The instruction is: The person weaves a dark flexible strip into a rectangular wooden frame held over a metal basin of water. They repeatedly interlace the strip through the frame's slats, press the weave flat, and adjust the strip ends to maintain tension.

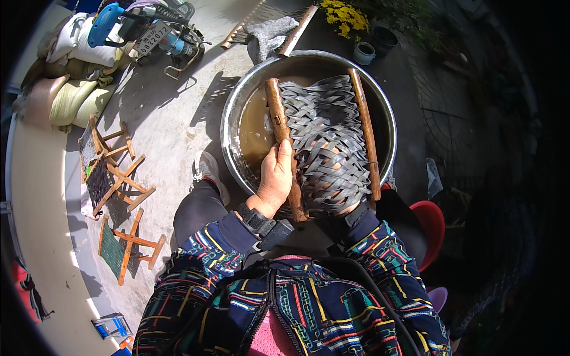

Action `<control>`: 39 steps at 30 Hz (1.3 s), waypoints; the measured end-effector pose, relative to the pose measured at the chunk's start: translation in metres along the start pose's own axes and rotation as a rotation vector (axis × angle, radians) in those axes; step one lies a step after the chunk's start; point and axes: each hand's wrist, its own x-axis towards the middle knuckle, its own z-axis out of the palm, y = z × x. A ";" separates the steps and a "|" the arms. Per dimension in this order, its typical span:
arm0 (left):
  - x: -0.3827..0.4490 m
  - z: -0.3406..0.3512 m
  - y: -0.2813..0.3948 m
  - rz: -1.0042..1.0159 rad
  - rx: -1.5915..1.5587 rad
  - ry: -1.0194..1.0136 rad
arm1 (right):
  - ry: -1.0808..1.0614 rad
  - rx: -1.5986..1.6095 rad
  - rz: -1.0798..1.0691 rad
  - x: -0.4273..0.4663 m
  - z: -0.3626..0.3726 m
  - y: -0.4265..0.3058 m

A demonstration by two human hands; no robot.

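Over a large round metal basin (226,129) of murky brown water (256,142), I have a panel of woven grey strapping (318,104) strung between two wooden poles. My left hand (276,173) grips the left pole (278,111), thumb on top. Beneath the weave is my right hand (331,153), pushing the strips up into a bulge. Skin shows through the gaps, but most of that hand's fingers are hidden. The right pole (367,138) reaches past the basin's near right rim.
A grey cloth (269,35) and another wooden pole (298,31) lie by the far rim. Folding wooden stools (129,178) stand at left, below stacked sacks (73,100) and a parked vehicle (164,38). Right of me is a red basin (429,231); flower pots (364,53) stand beyond.
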 end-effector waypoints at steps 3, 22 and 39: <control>0.001 -0.002 0.002 -0.033 -0.035 -0.004 | -0.053 -0.296 -0.243 0.001 -0.008 0.000; 0.003 -0.005 0.000 -0.038 -0.173 -0.033 | -0.054 0.042 -0.044 0.010 -0.010 -0.011; 0.009 -0.012 0.000 -0.027 -0.080 0.024 | -0.056 -0.023 -0.092 0.013 -0.008 -0.007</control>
